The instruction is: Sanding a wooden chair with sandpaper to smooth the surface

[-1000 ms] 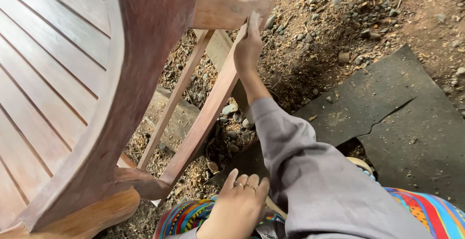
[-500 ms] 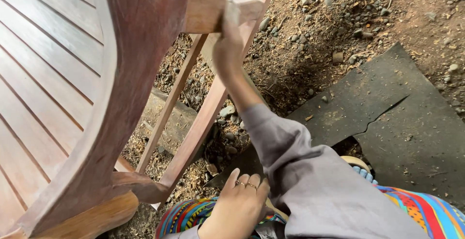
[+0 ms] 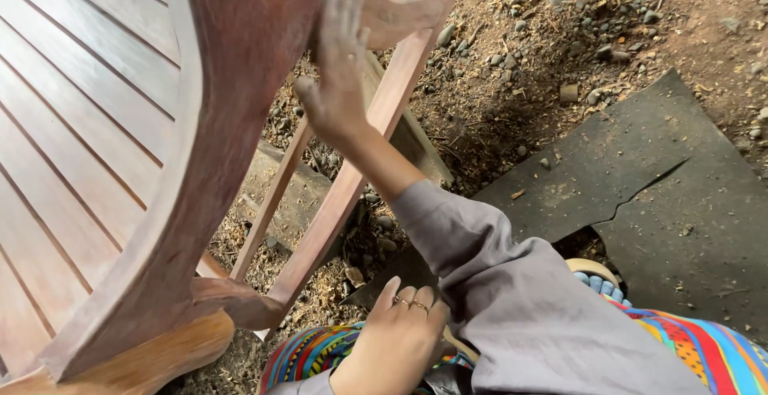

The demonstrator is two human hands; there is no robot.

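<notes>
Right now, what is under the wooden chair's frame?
Under the wooden chair frame lie sawdust and wood shavings, pebbles and a flat stone slab on dirt. The ground beneath the slatted seat is covered.

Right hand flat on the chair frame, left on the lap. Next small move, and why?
Probably slide the right hand down along the curved frame rail. The palm lies open and flat on the wood with nothing held, and the left hand rests on the patterned cloth.

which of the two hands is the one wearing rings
The left hand, resting on the colourful patterned fabric at the bottom; rings show on two fingers. The right hand, raised flat against the wooden chair, shows none.
</notes>
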